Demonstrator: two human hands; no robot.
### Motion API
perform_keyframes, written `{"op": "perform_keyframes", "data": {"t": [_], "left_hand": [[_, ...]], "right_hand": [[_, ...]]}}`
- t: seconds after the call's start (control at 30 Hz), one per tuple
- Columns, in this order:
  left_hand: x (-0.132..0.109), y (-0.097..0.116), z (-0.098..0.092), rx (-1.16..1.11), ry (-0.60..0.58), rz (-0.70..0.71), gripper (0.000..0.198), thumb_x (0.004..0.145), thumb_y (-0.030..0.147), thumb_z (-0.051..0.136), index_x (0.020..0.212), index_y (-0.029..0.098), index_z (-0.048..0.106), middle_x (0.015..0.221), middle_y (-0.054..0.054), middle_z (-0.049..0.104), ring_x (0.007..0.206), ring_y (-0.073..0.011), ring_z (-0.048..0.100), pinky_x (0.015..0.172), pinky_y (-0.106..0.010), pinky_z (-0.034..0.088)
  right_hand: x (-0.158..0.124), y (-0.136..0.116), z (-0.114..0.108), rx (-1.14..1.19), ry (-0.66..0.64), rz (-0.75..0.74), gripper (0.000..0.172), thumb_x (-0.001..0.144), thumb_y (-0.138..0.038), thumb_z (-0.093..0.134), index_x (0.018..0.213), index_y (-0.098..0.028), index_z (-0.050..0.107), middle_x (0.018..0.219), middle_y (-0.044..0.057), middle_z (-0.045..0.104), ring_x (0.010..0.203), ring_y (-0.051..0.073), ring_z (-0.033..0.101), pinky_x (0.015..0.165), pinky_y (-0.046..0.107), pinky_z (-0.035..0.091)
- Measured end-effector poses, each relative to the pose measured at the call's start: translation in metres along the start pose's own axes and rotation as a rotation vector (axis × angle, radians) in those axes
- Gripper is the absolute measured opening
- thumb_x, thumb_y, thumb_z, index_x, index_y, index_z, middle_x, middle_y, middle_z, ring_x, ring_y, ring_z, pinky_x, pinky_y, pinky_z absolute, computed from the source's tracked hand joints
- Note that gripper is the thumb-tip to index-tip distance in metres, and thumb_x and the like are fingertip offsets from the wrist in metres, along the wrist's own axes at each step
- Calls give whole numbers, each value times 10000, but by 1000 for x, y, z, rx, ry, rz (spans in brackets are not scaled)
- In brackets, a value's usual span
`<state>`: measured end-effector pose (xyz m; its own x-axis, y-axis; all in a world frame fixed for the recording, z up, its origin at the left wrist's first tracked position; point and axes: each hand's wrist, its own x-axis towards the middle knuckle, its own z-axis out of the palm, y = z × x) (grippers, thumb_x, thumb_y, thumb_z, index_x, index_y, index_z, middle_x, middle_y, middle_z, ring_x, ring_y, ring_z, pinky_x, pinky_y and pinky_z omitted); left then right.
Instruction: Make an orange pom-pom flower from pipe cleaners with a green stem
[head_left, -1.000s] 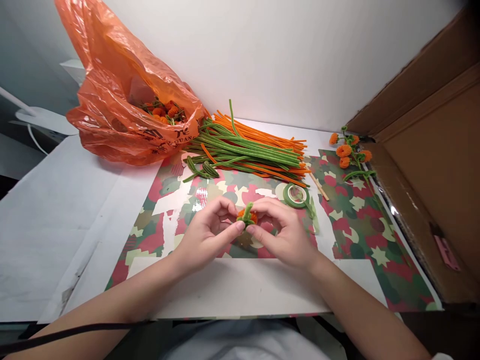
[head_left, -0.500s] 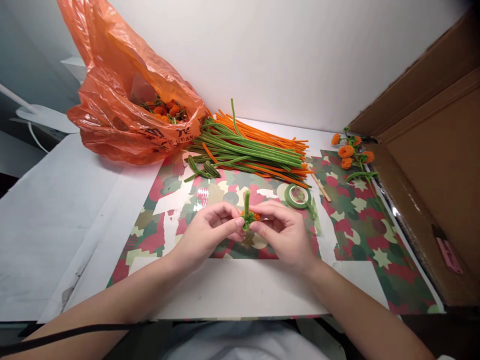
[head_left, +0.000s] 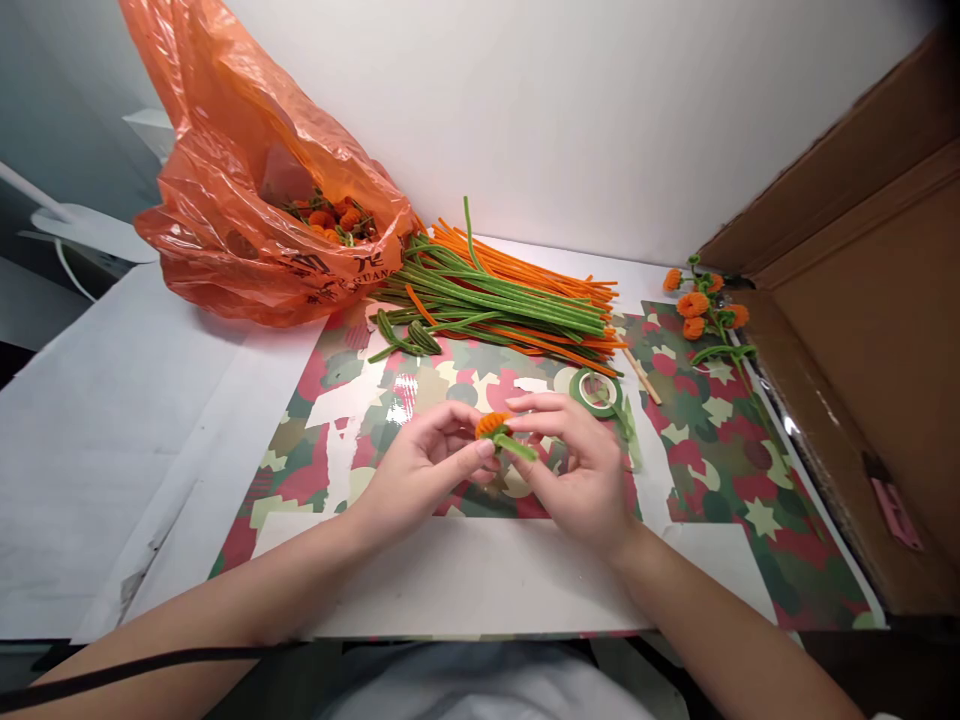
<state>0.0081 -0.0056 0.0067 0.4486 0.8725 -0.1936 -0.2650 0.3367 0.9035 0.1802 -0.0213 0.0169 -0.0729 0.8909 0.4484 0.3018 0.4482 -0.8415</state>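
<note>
My left hand [head_left: 424,465] is closed, pinching a small orange pipe-cleaner flower [head_left: 492,426] by its green base between thumb and fingers. The bloom tips up and away from me, and its green pipe-cleaner stem [head_left: 517,448] points to the lower right. My right hand [head_left: 581,465] is at the flower's right side, a fingertip against the bloom and the thumb by the stem, with the index finger raised off it. Just behind my right hand lies a roll of green floral tape [head_left: 598,393], its loose end trailing down.
Green pipe cleaners [head_left: 510,290] and orange ones [head_left: 525,262] lie in a bundle at the back. Bent green pieces [head_left: 405,338] sit left of it. An orange plastic bag [head_left: 247,230] holds more flowers. At right are a finished flower stem [head_left: 694,305], a wooden stick [head_left: 643,375], a cardboard box [head_left: 862,260] and a pink cutter [head_left: 896,512].
The flower has turned in my hands: its stem stood upright and now slants to the lower right, with the orange bloom showing. My right fingers have spread and shifted slightly.
</note>
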Motion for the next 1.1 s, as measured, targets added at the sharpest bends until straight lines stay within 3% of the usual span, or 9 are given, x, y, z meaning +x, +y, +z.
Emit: {"op": "perform_keyframes", "data": {"t": [0.1,0.17,0.27,0.37,0.6,0.9,1.0,1.1], "left_hand": [[-2,-1,0,110,37,146,131,823,259,687,879,184,595,867,-13,616,744,-116,617,651,-220,556],[-3,-2,1,159,36,216,108,835,243,669,854,182,582,920,-28,614,789,-127,611,650,-213,545],[-4,-2,2,190,24,216,98,855,237,640,851,193,552,886,-22,611,772,-130,611,643,-220,534],[-6,-3,3,227,45,197,107,854,246,641,891,204,550,880,-24,620,792,-147,624,671,-242,534],[-6,-5,3,321,63,252,147,874,263,609,999,205,557,935,-53,671,832,-162,657,722,-262,539],[-5,-9,-4,758,85,528,243,850,110,579,1067,219,591,976,-40,718,879,-156,685,811,-273,551],[-5,-6,-1,712,117,484,207,834,138,607,1024,218,615,953,-38,719,862,-166,680,815,-288,540],[-3,-1,1,439,112,268,140,840,242,633,973,213,599,904,-35,693,807,-168,660,746,-290,536]], "right_hand": [[3,-3,-3,-82,-17,-127,138,816,-102,635,887,-207,690,913,66,676,872,194,641,769,364,520],[3,-4,-3,-38,-59,-85,107,835,-126,629,894,-202,673,836,42,661,793,167,618,706,320,507],[3,-2,-3,66,-132,100,6,857,-204,636,862,-206,639,801,14,638,731,138,586,652,274,485],[2,-1,-3,78,-164,211,63,870,-242,622,817,-210,610,796,7,616,719,134,567,630,263,466],[-1,-4,1,-38,-160,172,103,903,-224,544,801,-208,540,779,11,552,716,139,523,604,259,429],[-7,-3,6,-92,-154,182,120,935,-184,450,830,-208,503,822,24,534,748,146,516,619,263,418],[-7,-3,6,-81,-146,199,118,928,-190,460,821,-210,505,816,21,538,738,143,515,614,261,421],[-6,-3,6,-29,-120,246,53,904,-217,510,852,-217,505,814,10,547,723,136,522,604,252,430]]}}
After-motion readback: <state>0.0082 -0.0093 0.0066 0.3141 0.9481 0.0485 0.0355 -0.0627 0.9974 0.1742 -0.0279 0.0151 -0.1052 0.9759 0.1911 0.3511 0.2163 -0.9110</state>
